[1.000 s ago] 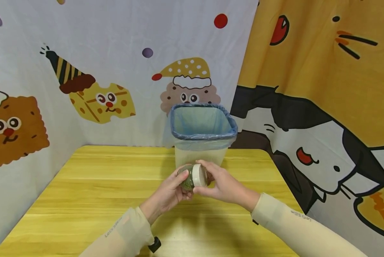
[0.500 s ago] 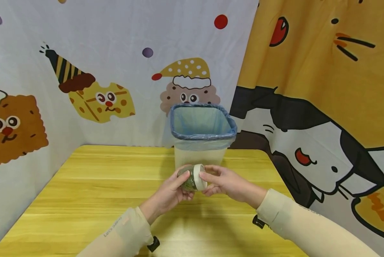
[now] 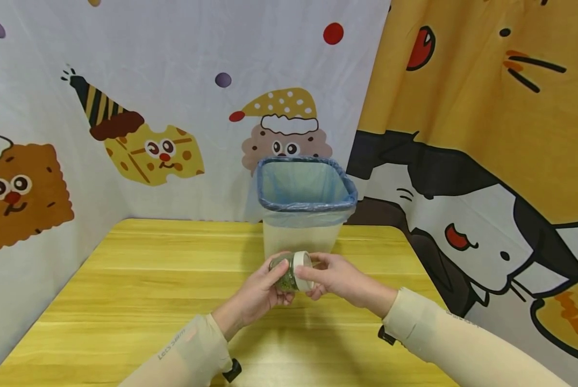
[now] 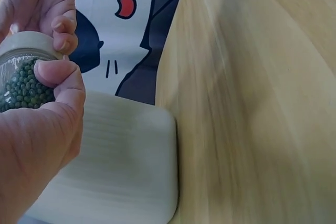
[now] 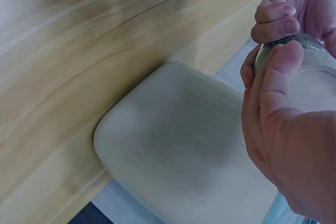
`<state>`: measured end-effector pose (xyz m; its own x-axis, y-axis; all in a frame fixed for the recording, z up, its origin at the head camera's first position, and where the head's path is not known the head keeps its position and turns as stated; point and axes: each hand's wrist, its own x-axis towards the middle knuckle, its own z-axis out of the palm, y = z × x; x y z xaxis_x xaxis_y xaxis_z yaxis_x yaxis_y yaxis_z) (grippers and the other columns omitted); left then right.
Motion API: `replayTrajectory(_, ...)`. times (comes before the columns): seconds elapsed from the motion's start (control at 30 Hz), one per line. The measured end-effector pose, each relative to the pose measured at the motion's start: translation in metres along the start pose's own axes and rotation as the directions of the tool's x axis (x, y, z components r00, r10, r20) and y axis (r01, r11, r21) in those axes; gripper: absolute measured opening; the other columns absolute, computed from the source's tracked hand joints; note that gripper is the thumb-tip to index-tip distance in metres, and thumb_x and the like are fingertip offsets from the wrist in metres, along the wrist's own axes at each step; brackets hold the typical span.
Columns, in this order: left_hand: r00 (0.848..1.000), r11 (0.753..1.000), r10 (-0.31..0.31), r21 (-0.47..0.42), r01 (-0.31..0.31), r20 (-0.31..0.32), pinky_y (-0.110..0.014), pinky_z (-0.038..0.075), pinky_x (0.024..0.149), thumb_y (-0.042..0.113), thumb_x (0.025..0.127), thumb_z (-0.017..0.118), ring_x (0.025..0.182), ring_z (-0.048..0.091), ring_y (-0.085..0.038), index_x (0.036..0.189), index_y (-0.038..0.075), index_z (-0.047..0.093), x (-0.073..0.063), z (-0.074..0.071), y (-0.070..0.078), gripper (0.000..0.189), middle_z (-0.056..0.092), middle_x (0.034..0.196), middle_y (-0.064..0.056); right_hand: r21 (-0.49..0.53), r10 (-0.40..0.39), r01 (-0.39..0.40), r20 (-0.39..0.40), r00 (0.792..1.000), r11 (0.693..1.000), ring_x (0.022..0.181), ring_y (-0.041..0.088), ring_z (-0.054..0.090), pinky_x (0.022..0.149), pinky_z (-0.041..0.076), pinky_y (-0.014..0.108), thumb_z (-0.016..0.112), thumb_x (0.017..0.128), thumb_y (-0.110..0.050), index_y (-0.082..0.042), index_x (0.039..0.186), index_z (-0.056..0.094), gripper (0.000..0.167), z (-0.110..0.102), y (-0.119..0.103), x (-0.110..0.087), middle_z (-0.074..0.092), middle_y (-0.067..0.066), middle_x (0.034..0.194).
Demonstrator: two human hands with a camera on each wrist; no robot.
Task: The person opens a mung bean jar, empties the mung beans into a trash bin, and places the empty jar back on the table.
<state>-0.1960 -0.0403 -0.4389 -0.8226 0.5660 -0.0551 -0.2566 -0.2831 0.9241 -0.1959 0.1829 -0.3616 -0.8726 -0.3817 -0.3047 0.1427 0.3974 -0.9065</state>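
A small clear jar (image 3: 283,278) of green beans lies tilted on its side between both hands, above the table. In the left wrist view the round green beans (image 4: 26,87) show through its wall. My left hand (image 3: 256,293) grips the jar's body, thumb across its upper side. A cream-white lid (image 3: 303,271) sits on the jar's right-facing end. My right hand (image 3: 344,278) holds that lid with thumb and fingers at its rim. In the right wrist view the lid's flat top (image 5: 315,85) is partly hidden by this hand.
Just beyond the hands stands a cream bin (image 3: 298,236) lined with a blue bag (image 3: 308,206), on the yellow wood-grain table (image 3: 172,301). Behind the table hang cartoon-printed curtains (image 3: 182,54). Black wrist straps show below both sleeves.
My right hand has shifted its hold on the lid: it was spread around it, then drew back, and its thumb now lies on the rim. The jar is slightly lower.
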Motion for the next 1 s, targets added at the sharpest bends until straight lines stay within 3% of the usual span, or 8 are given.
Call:
replayTrajectory(0.3,1.0,1.0,0.014,-0.015,-0.014,0.01,-0.029,0.051,0.07,0.05,0.114,0.045,0.075,0.056,-0.014,0.167,0.021,0.02,-0.001,-0.002,-0.001,0.065,0.065,0.105,0.0,-0.177,-0.146,0.141,-0.017,0.989,0.974,0.083,0.02,0.073,0.075,0.065,0.038,0.077,0.098,-0.045,-0.004,0.157,0.049,0.077,0.003,0.003,-0.002,0.068,0.02,0.129)
replayTrajectory(0.4,1.0,1.0,0.005,-0.009,-0.005,0.017,-0.028,0.052,0.07,0.05,0.114,0.045,0.074,0.057,-0.014,0.168,0.021,0.019,-0.003,-0.004,-0.002,0.066,0.066,0.104,0.0,-0.314,-0.249,0.234,-0.007,0.968,0.92,0.086,0.017,0.073,0.073,0.063,0.031,0.077,0.099,-0.045,-0.005,0.158,0.048,0.077,0.004,0.01,-0.002,0.068,0.017,0.13)
replayTrajectory(0.57,1.0,1.0,0.002,-0.002,-0.002,0.029,-0.027,0.054,0.07,0.046,0.115,0.045,0.074,0.059,-0.013,0.167,0.021,0.019,-0.005,-0.005,-0.001,0.063,0.064,0.105,-0.001,-0.463,-0.414,0.384,0.04,0.91,0.799,0.086,0.011,0.069,0.074,0.06,0.026,0.078,0.099,-0.044,-0.007,0.159,0.047,0.077,0.004,0.02,0.0,0.071,0.008,0.12)
replayTrajectory(0.67,0.999,1.0,0.011,-0.001,-0.011,0.033,-0.027,0.055,0.071,0.044,0.115,0.045,0.075,0.059,-0.013,0.166,0.021,0.02,-0.006,-0.005,0.0,0.062,0.063,0.107,-0.001,-0.47,-0.451,0.42,0.051,0.891,0.776,0.086,0.011,0.069,0.075,0.061,0.027,0.077,0.099,-0.045,-0.011,0.159,0.047,0.074,0.003,0.023,0.003,0.071,0.005,0.118)
replayTrajectory(0.73,0.999,1.0,0.015,-0.006,-0.015,0.031,-0.028,0.056,0.072,0.044,0.115,0.045,0.075,0.059,-0.013,0.166,0.023,0.021,-0.006,-0.004,0.0,0.061,0.063,0.106,-0.001,-0.447,-0.438,0.41,0.045,0.898,0.795,0.087,0.012,0.07,0.076,0.061,0.028,0.076,0.1,-0.045,-0.012,0.16,0.047,0.074,0.003,0.024,0.004,0.07,0.006,0.121)
replayTrajectory(0.8,0.999,1.0,0.015,-0.017,-0.015,0.028,-0.029,0.056,0.073,0.045,0.115,0.046,0.076,0.06,-0.014,0.165,0.023,0.021,-0.006,-0.004,0.0,0.059,0.065,0.106,-0.001,-0.391,-0.387,0.368,0.032,0.922,0.844,0.091,0.013,0.072,0.077,0.062,0.029,0.074,0.101,-0.046,-0.013,0.16,0.047,0.072,0.003,0.023,0.004,0.069,0.01,0.128)
replayTrajectory(0.9,1.0,1.0,0.011,-0.022,-0.011,0.027,-0.03,0.055,0.074,0.046,0.115,0.045,0.075,0.061,-0.014,0.163,0.024,0.021,-0.005,-0.002,-0.001,0.058,0.068,0.104,0.0,-0.272,-0.253,0.243,-0.004,0.967,0.931,0.091,0.021,0.074,0.076,0.064,0.035,0.072,0.101,-0.05,-0.012,0.159,0.048,0.074,0.005,0.02,0.003,0.066,0.016,0.135)
replayTrajectory(1.0,1.0,1.0,0.01,-0.013,-0.01,0.03,-0.03,0.053,0.073,0.051,0.114,0.042,0.075,0.06,-0.015,0.162,0.023,0.02,-0.005,-0.001,-0.004,0.059,0.069,0.104,0.001,-0.175,-0.139,0.13,-0.035,0.99,0.976,0.086,0.026,0.075,0.073,0.065,0.041,0.072,0.099,-0.056,-0.007,0.157,0.049,0.079,0.009,0.015,0.001,0.066,0.018,0.133)
